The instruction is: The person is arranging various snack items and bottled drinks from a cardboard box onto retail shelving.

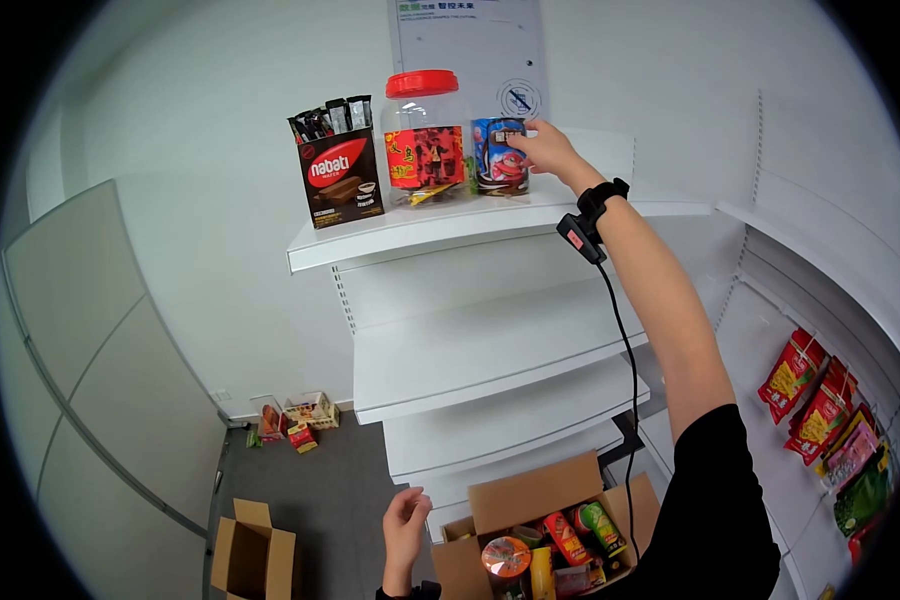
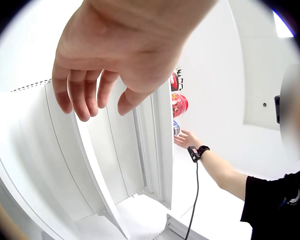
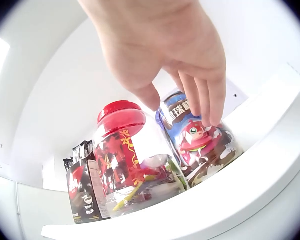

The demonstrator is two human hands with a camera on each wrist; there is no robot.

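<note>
My right hand [image 1: 551,153] is at the upper right side of a blue cartoon-printed snack tub [image 1: 500,158] on the top shelf. In the right wrist view its thumb and fairly straight fingers [image 3: 204,100] overlap the tub's upper part. Left of the tub stands a clear plastic jar [image 1: 424,150] with a red lid and red label, a few wrapped items at its bottom. Beside that is a dark Nabati wafer box [image 1: 341,180], open on top with sachets sticking up. My left hand [image 1: 404,525] hangs loosely curled and holds nothing, left of a cardboard box.
Several packaged snacks fill the open cardboard box [image 1: 530,505] below the shelves. Lower white shelves [image 1: 490,350] step outward beneath the top one. Red snack bags [image 1: 820,410] hang at the right. On the floor are another carton [image 1: 253,555] and a small basket [image 1: 315,408]. A cable [image 1: 625,340] trails from my right wrist.
</note>
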